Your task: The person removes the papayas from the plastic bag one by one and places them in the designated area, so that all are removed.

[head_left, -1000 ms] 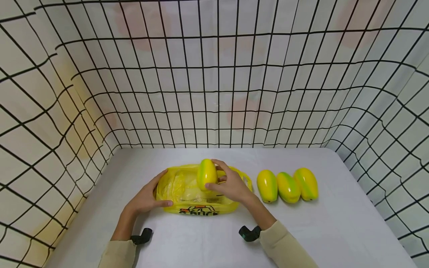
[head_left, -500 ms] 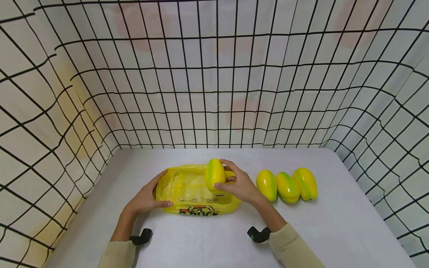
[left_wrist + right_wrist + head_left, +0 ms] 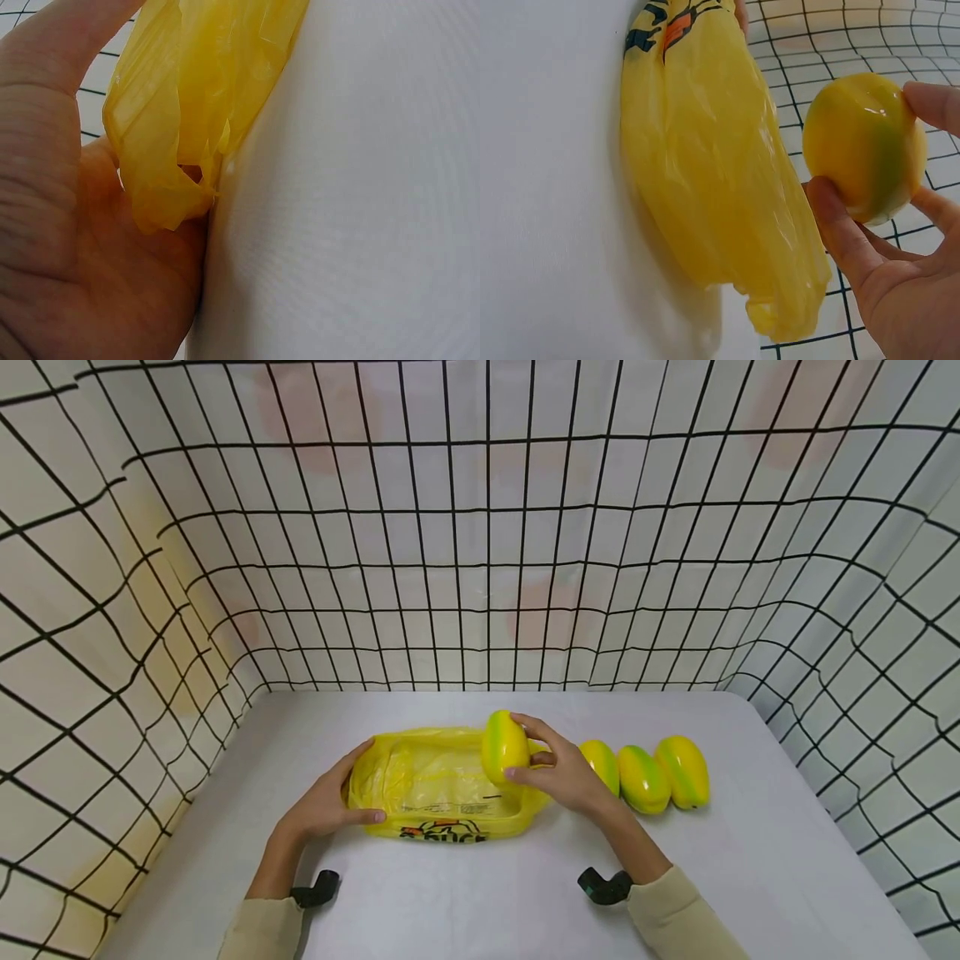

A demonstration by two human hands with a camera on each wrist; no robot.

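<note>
A glossy yellow-green mango [image 3: 505,748] is held between the thumb and fingers of my right hand [image 3: 564,770]. It hangs over the right end of an opened yellow plastic bag [image 3: 450,828], and in the right wrist view the mango [image 3: 866,150] appears beside the bag's side wall [image 3: 712,165]. My left hand [image 3: 324,799] holds the bag's left end, thumb along the front rim and fingers round the back. Up close in the left wrist view, crumpled yellow plastic [image 3: 187,97] lies against the palm; the fingertips are hidden there. A dark duck print marks the bag's front.
Three more mangoes lie in a row to the right: one [image 3: 602,766] partly behind my right hand, then another [image 3: 645,780] and the last [image 3: 683,772]. A white table [image 3: 465,910] carries everything. Black grid netting [image 3: 487,568] rises around its back and sides.
My right hand has moved rightward with the mango, from the middle of the bag's opening toward its right end. My left hand has stayed in place on the bag.
</note>
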